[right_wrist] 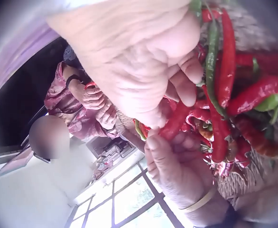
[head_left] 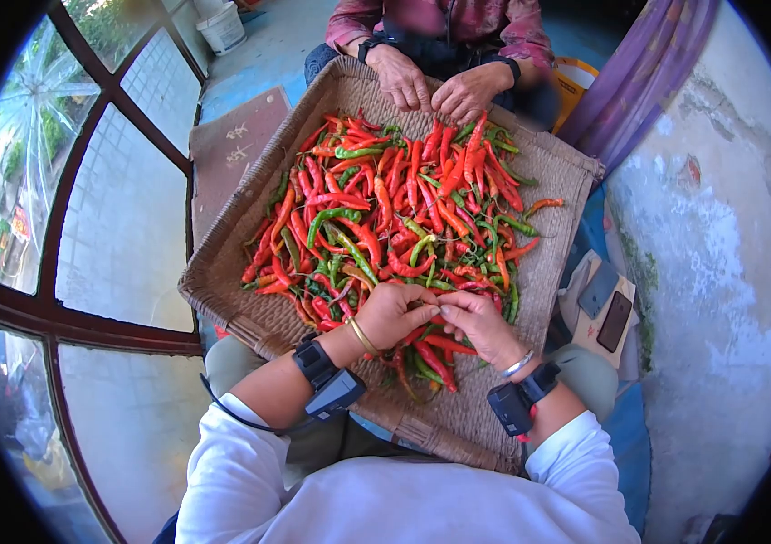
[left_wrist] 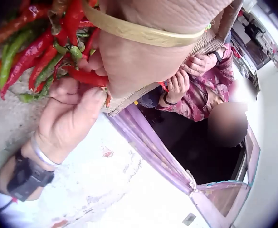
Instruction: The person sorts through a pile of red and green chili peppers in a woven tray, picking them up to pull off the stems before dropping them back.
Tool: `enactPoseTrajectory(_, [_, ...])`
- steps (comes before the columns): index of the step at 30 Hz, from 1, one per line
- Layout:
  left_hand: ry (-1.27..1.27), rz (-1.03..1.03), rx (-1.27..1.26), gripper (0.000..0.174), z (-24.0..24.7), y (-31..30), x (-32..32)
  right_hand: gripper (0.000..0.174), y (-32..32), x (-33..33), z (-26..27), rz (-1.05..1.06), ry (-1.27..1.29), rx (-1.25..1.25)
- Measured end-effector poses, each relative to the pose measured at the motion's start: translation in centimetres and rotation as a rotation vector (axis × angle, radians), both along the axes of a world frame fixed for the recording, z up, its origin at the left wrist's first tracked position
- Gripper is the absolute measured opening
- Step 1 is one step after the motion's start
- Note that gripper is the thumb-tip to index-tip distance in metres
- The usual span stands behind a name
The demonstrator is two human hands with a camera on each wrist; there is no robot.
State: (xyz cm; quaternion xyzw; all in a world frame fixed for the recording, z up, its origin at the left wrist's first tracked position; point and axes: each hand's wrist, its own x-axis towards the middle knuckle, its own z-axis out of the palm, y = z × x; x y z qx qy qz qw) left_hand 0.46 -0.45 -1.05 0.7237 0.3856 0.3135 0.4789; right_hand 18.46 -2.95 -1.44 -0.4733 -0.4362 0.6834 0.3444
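Observation:
My left hand (head_left: 395,315), with a gold bracelet, and my right hand (head_left: 483,326), with a silver one, meet over the near part of a woven basket (head_left: 544,258). Between their fingertips is a red chili pepper (left_wrist: 87,77). The left fingers grip its body, while my right thumb and fingers pinch at its end. In the right wrist view the same pepper (right_wrist: 175,121) is partly covered by both hands. A wide heap of red and green chili peppers (head_left: 385,195) lies in the basket beyond and under the hands.
Another person's hands (head_left: 431,89) work at the basket's far rim. Two phones (head_left: 615,321) lie on a surface to the right, near a worn wall (head_left: 712,272). Framed windows (head_left: 122,218) stand along the left. A white bucket (head_left: 221,29) is at the back left.

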Motion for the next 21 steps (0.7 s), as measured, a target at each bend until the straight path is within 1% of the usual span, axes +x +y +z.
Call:
enactPoseTrajectory(1, [0.0,0.0,0.0,0.014,0.0,0.0,0.0,0.018,0.0,-0.1,0.6,0.065,-0.082,0.043])
enactPoseTrajectory(2, [-0.102,0.036,-0.229,0.015,0.2,0.1,-0.2,0.018,-0.1,-0.1,1.0,0.064,-0.08,0.044])
enactPoseTrajectory(3, [-0.201,0.07,-0.457,0.016,0.5,0.3,-0.3,0.017,-0.1,0.0,1.3,0.159,-0.15,0.064])
enactPoseTrajectory(4, [-0.196,0.065,-0.454,0.016,0.9,0.6,-0.6,0.018,-0.2,0.0,1.5,0.253,-0.22,0.083])
enactPoseTrajectory(6, [-0.32,0.177,-0.682,0.014,1.7,1.3,-1.4,0.017,-0.3,0.0,1.5,0.234,-0.207,0.076])
enactPoseTrajectory(7, [-0.398,0.212,-0.666,0.014,1.4,1.8,-1.7,0.017,-0.2,0.1,1.1,0.232,-0.258,0.072])
enactPoseTrajectory(8, [-0.389,0.209,-0.668,0.014,1.4,2.2,-2.2,0.016,-0.3,0.2,0.6,0.229,-0.306,0.067])
enactPoseTrajectory(9, [-0.516,0.268,-0.698,0.015,1.6,2.7,-2.8,0.016,-0.3,0.3,0.2,0.224,-0.3,0.067])
enactPoseTrajectory(10, [-0.645,0.328,-0.726,0.016,1.8,3.2,-3.3,0.014,-0.3,0.5,-0.2,0.234,-0.394,0.163])
enactPoseTrajectory(11, [-0.639,0.324,-0.724,0.016,1.9,3.5,-3.5,0.012,-0.2,0.6,-0.5,0.243,-0.489,0.259])
enactPoseTrajectory(13, [-0.752,0.39,-0.715,0.014,2.6,4.2,-3.8,0.014,0.0,0.6,-1.0,0.218,-0.497,0.243])
enactPoseTrajectory(15, [-0.734,0.375,-0.693,0.014,3.1,5.0,-2.6,0.015,0.0,0.5,-1.1,0.198,-0.504,0.219])
enactPoseTrajectory(16, [-0.726,0.367,-0.673,0.015,3.4,5.5,-2.2,0.015,0.0,0.3,-0.9,0.139,-0.416,0.156])
enactPoseTrajectory(17, [-0.701,0.226,-0.65,0.022,2.6,6.8,-2.2,0.014,0.0,0.2,-0.7,0.081,-0.329,0.095])
enactPoseTrajectory(18, [-0.7,0.229,-0.645,0.022,3.2,7.6,-1.3,0.014,0.0,0.2,-0.7,0.084,-0.327,0.099])
enactPoseTrajectory(20, [-0.823,0.278,-0.543,0.04,4.5,8.3,1.9,0.013,0.2,0.3,-0.7,-0.03,-0.164,0.074])
enactPoseTrajectory(21, [-0.681,0.284,-0.497,0.048,4.1,8.3,2.5,0.013,0.1,0.4,0.7,-0.038,-0.153,0.025])
